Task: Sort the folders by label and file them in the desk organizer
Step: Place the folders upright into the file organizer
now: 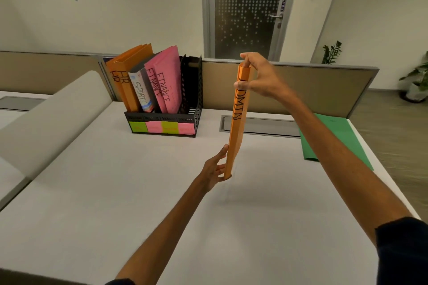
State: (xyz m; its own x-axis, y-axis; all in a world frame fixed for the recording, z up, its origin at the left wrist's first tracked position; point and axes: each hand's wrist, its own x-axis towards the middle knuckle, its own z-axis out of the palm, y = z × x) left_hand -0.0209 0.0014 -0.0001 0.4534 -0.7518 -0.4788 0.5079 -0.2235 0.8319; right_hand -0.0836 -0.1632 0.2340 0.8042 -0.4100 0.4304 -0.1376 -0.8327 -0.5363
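An orange folder (236,127) marked ADMIN stands on end above the desk, spine toward me. My right hand (259,78) pinches its top end. Against its lower left edge my left hand (214,169) rests with straight fingers. The black desk organizer (192,109) stands at the back of the desk with green and pink sticky labels (161,127) on its front. It holds two orange HR folders (125,81), a SPORTS folder (141,92) and two pink FINANCE folders (165,83), all leaning. Its rightmost slot holds nothing.
A green folder (335,143) lies flat at the desk's right edge, partly under my right forearm. A metal cable tray (261,126) is set into the desk behind the orange folder. A padded divider (53,120) rises on the left, a partition behind, a potted plant (414,81) far right.
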